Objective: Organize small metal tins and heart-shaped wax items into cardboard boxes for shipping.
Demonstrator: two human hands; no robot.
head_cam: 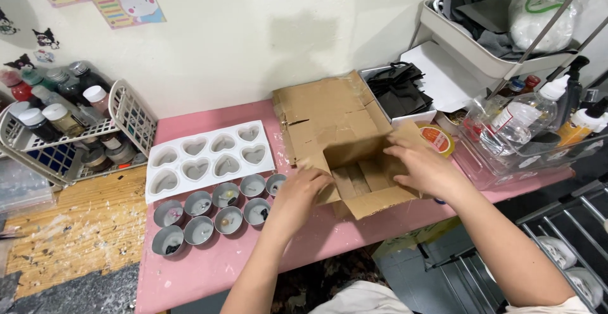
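— Where was the cardboard box [342,143] when you had your hands on it?

— On the pink table [209,266], right of your heart mould [209,157]. Your left hand [301,194] curled over its near flap; your right hand [425,167] lay flat on the right flap, fingers spread.

Your cardboard box [345,143] sits on the worktop [209,266], flaps open. To the left of the box lies the heart mould [209,159], and in front of that mould stand two rows of small tins [215,211]. Farther left of the box is a basket of bottles [69,130]. Behind the box, to its right, sits a carton [405,92]; beside it what may be a tape roll [437,138].
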